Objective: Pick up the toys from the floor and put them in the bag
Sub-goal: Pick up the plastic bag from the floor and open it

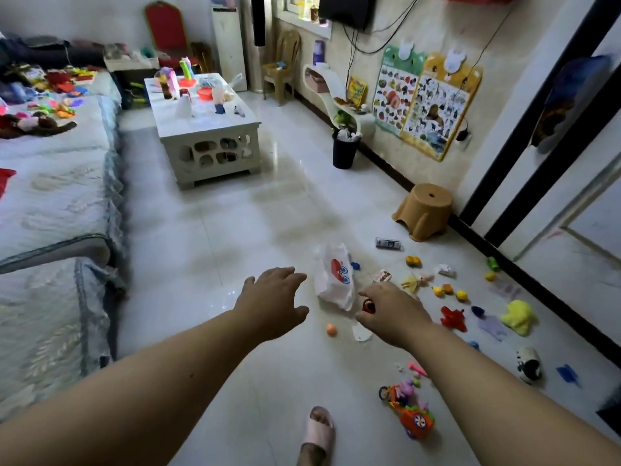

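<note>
Just beyond the fingers of the right hand (393,312), curled around a small red toy (369,306), stands the white bag (332,280). Left hand (274,301) spreads open over bare floor (218,257). Toys (452,317) lie scattered rightward toward the wall edge.

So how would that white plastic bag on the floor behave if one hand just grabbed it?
The white plastic bag looks thin and crumpled, so it would probably flop and fold shut rather than stay open. It sags on the floor, so it is likely very light and would slide if nudged. The open left hand may need to hold its mouth.
</note>
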Tool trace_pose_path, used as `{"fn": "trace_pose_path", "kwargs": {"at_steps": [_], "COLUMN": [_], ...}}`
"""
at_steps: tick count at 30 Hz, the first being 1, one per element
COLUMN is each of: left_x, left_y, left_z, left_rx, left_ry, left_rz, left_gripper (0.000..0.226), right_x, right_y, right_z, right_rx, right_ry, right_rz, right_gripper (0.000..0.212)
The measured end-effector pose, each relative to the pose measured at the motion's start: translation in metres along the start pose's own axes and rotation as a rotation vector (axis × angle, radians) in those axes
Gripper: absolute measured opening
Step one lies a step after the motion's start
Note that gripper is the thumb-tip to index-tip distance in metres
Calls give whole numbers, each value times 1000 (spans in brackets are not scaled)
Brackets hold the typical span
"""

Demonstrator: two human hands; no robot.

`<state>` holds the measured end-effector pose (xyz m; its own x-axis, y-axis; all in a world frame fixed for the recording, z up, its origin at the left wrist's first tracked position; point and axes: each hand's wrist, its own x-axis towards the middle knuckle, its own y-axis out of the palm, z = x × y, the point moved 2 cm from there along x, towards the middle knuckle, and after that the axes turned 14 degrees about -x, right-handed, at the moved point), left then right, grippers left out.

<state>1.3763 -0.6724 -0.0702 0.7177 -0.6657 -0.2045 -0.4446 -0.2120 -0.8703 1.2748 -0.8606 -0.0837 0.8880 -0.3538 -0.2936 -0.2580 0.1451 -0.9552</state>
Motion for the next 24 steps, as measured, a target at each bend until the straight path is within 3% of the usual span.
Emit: {"fn": "trace_pose_path", "kwargs": {"at_steps": [13, 24], "left_x": [255, 475], "left_y": [-78, -136], "left_z": [33, 91], "left_rx": [-72, 51], "left_ry": [17, 261], "left_rz": [42, 225], "left_gripper": [66, 66], "right_x": [234, 393], "right_y": [-85, -112], "right_z": [-18, -1], "right_rx": [-35, 90], "right_ry": [52, 317], "right_rz": [114, 100], "right_gripper": [53, 47]}}
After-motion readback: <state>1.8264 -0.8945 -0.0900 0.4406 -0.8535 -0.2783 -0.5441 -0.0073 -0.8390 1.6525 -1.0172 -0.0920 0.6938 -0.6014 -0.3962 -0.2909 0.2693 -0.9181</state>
